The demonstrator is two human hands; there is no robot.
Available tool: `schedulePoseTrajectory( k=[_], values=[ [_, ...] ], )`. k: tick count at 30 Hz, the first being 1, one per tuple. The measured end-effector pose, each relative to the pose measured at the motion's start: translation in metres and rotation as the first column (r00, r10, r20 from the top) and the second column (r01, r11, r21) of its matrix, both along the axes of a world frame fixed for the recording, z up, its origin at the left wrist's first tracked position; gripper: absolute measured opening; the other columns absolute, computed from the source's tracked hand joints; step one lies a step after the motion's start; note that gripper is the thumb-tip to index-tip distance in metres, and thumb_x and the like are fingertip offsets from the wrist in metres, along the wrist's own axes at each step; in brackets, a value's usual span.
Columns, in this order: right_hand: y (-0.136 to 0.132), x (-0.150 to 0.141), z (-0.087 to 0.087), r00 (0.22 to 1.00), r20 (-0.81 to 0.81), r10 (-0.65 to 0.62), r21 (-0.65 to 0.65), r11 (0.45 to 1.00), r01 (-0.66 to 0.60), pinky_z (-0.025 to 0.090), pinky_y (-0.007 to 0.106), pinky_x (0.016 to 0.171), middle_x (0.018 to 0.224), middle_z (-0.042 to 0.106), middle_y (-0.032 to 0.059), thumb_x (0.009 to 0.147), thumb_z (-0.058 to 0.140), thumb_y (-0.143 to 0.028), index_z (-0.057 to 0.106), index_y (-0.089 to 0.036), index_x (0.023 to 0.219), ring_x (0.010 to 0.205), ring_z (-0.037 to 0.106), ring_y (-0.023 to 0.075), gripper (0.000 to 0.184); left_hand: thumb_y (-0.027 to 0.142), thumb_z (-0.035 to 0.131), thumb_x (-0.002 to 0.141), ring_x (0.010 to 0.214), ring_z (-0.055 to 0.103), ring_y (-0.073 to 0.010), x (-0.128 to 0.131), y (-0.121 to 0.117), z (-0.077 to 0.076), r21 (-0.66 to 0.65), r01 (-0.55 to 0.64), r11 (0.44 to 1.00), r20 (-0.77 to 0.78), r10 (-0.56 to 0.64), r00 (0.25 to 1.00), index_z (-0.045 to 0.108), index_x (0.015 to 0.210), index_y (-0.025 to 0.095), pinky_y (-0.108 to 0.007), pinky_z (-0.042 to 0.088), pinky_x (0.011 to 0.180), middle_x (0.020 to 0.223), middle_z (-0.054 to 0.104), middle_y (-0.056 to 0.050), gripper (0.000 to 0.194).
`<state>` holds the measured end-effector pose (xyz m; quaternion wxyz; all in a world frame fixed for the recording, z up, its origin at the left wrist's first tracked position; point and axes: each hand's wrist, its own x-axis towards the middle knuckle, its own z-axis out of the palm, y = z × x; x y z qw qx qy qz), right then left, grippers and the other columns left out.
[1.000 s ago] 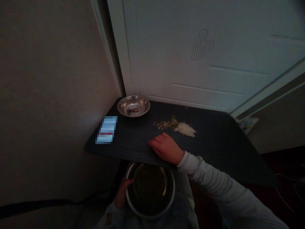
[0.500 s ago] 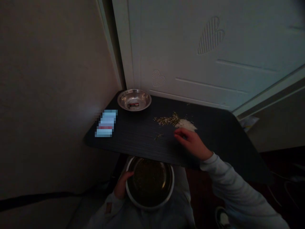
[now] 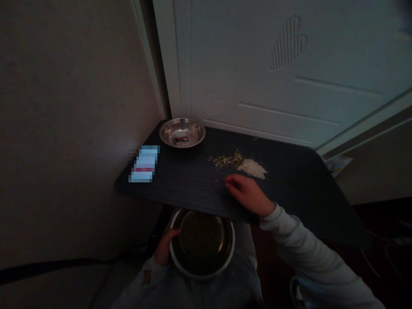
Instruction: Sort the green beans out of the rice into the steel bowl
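My right hand (image 3: pixel 249 194) lies on the dark table (image 3: pixel 299 189), fingers curved downward with their tips beside a few stray grains (image 3: pixel 215 182). Just beyond it sit a greenish grain pile (image 3: pixel 227 160) and a white rice pile (image 3: pixel 254 167), touching each other. My left hand (image 3: pixel 164 249) grips the rim of a metal bowl (image 3: pixel 202 244) held below the table's near edge, with dark grains inside it. The room is dim.
An empty steel dish (image 3: pixel 182 132) with a sticker stands at the table's back left corner. A blurred light-blue packet (image 3: pixel 144 164) lies near the left edge. A white door (image 3: pixel 273 73) rises behind the table, a wall to the left.
My right hand went from the table's near edge right toward the rice pile, then came back left toward the stray grains. The bowl stayed under the edge.
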<state>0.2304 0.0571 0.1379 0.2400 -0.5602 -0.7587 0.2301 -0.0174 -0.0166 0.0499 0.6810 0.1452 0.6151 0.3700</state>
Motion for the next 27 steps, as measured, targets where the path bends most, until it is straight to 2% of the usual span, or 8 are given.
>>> schedulePoseTrajectory(
  k=[7,13,17,21,27],
  values=[
    [0.009,-0.015,-0.013,0.998,-0.053,-0.025,-0.062,0.998,0.022,0.044,0.025,0.063,0.075,0.065,0.0021,0.08,0.049,-0.018,0.059,-0.016,0.087,0.066,0.058,0.0124,0.012,0.024,0.066,0.044,0.067,0.061,-0.027,-0.003,0.003,0.0,-0.027,-0.031,0.999,-0.034,0.03,0.999,0.062,0.04,0.021,-0.039,0.044,0.075,0.049,0.065,-0.004,0.007],
    [0.014,-0.025,-0.012,0.999,-0.015,0.048,-0.102,0.994,-0.049,0.042,0.024,0.06,0.074,0.064,0.002,0.08,0.05,-0.016,0.06,-0.016,0.088,0.065,0.057,0.0115,0.013,0.021,0.066,0.048,0.077,0.064,-0.0273,-0.011,0.0,-0.009,-0.092,-0.066,0.994,-0.02,0.065,0.998,0.064,0.047,0.018,-0.039,0.044,0.081,0.056,0.068,-0.004,0.004],
    [0.012,-0.027,-0.009,0.996,-0.011,0.09,-0.137,0.986,-0.09,0.041,0.023,0.06,0.075,0.063,0.0023,0.08,0.05,-0.014,0.06,-0.015,0.089,0.065,0.056,0.0112,0.013,0.02,0.067,0.046,0.074,0.062,-0.0267,-0.014,-0.001,-0.011,-0.043,-0.065,0.997,-0.05,0.063,0.997,0.063,0.043,0.018,-0.039,0.044,0.081,0.051,0.064,-0.002,0.005],
    [0.007,-0.029,-0.008,0.994,-0.006,0.11,-0.151,0.983,-0.109,0.041,0.023,0.061,0.075,0.063,0.0022,0.08,0.051,-0.014,0.059,-0.015,0.088,0.065,0.056,0.0111,0.012,0.02,0.066,0.045,0.074,0.062,-0.0267,-0.012,-0.001,-0.008,-0.016,-0.063,0.998,-0.058,0.062,0.996,0.063,0.044,0.019,-0.038,0.044,0.078,0.053,0.065,-0.002,0.004],
    [0.002,-0.032,-0.006,0.991,0.01,0.13,-0.179,0.976,-0.126,0.039,0.022,0.059,0.07,0.061,0.0004,0.08,0.051,-0.015,0.059,-0.016,0.086,0.061,0.054,0.0104,0.01,0.025,0.067,0.043,0.062,0.058,-0.0222,-0.007,0.001,-0.001,-0.05,-0.042,0.998,-0.034,0.04,0.999,0.061,0.041,0.019,-0.036,0.044,0.073,0.045,0.061,0.0,0.008]
  ],
)
